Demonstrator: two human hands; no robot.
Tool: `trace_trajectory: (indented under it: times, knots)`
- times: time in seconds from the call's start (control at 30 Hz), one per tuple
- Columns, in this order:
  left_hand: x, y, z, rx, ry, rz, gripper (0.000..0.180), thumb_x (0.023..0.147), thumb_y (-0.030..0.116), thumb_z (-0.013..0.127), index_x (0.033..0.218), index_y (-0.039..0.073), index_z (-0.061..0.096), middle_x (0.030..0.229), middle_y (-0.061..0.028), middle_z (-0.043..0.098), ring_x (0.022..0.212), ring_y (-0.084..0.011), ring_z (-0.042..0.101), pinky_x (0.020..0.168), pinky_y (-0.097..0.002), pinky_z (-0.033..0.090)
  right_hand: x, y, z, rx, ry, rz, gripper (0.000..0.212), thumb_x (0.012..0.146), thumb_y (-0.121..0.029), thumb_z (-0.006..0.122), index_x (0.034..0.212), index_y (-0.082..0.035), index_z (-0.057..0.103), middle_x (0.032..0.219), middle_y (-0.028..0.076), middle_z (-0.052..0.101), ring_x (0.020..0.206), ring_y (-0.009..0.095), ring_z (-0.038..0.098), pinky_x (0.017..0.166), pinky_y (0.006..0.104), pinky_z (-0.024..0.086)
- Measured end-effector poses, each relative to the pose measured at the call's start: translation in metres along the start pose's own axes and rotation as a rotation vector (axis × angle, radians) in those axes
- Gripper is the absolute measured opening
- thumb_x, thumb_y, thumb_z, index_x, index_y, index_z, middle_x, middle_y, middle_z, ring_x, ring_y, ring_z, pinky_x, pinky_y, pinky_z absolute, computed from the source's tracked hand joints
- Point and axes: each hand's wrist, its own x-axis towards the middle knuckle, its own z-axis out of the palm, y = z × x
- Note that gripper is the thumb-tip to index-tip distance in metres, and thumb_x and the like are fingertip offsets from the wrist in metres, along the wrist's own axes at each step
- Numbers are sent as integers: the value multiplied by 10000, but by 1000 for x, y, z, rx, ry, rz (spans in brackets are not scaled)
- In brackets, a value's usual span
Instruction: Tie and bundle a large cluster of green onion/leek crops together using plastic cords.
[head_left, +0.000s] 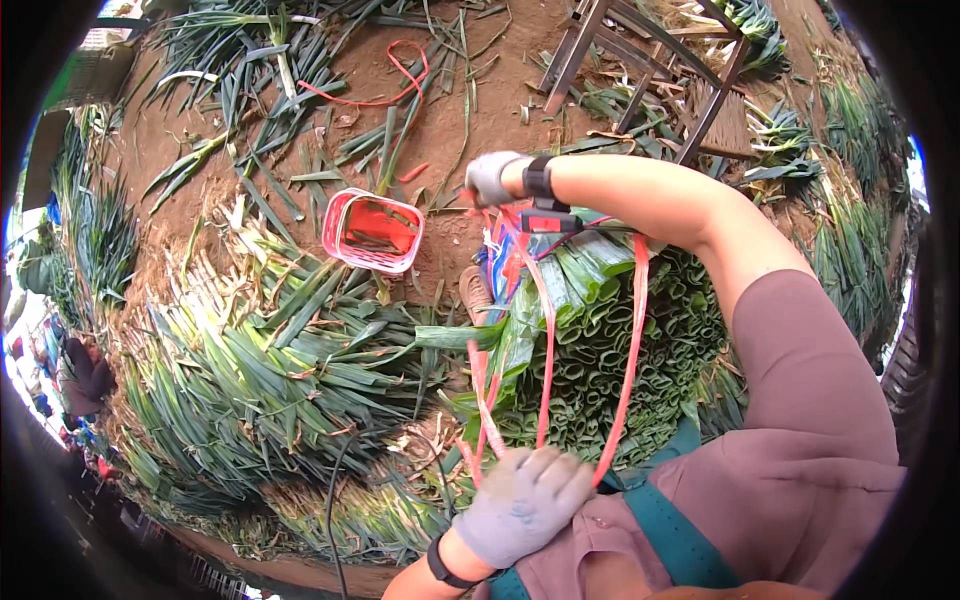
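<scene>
A large bundle of green onions [630,350], its cut leaf ends showing as many hollow tubes, rests against my body. Pink plastic twine [548,370] runs across it in several strands. At the near side, my left hand [525,505] in a grey-white glove is closed on the twine below the bundle. My right hand [490,180], also gloved, is a fist at the bundle's far side, with pink twine coming out of it. Part of the right fist's grip is hidden by its own fingers. A dark band [538,180] circles the right wrist.
A pink plastic basket [413,262] with red contents stands on the dirt floor. Loose green onions [270,370] are heaped at left, with more at the far left. A wooden-and-metal frame [650,70] stands at the far right. A dark cable [331,510] hangs at the lower left.
</scene>
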Motion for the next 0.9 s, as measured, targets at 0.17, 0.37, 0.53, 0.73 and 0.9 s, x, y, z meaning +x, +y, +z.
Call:
trace_trajectory:
  times: [0.17, 0.37, 0.53, 0.73, 0.9]
  knots:
    - [-47, -18, -12, 45, 239, -226, 239, 655, 114, 725, 862, 120, 607, 747, -10, 571, 695, -219, 571, 631, -352, 435, 1, 42, -54, 871, 298, 253, 218, 831, -272, 683, 859, -55, 691, 718, 49, 675, 570, 141, 610, 491, 295, 473]
    - [-105, -25, -40, 280, 366, -498, 194, 708, 114, 712, 675, 102, 521, 613, -44, 465, 577, -245, 501, 551, -368, 389, -33, 123, -103, 1295, 864, 399, 278, 843, -258, 664, 1005, -38, 615, 803, 57, 668, 613, 132, 600, 514, 281, 475]
    - [-193, -28, -44, 440, 410, -850, 172, 759, 91, 668, 668, 72, 523, 595, -62, 455, 554, -247, 481, 540, -358, 375, -94, 220, -141, 1095, 1263, 585, 366, 854, -246, 649, 1128, -23, 552, 873, 64, 663, 649, 125, 591, 532, 268, 476]
    - [-200, -56, -43, 443, 472, -893, 186, 821, 62, 615, 660, 37, 526, 574, -84, 444, 527, -250, 457, 526, -345, 358, -166, 209, -209, 470, 1299, 554, 491, 867, -232, 630, 1274, -5, 476, 958, 72, 656, 692, 117, 580, 555, 254, 478]
    - [-69, -84, -57, 309, 622, -488, 49, 780, 56, 654, 774, 91, 621, 649, -62, 565, 592, -255, 545, 562, -348, 423, -102, -90, -158, 649, 442, -610, 593, 813, -327, 690, 1283, -17, 505, 1020, 169, 662, 894, 207, 655, 780, 357, 516]
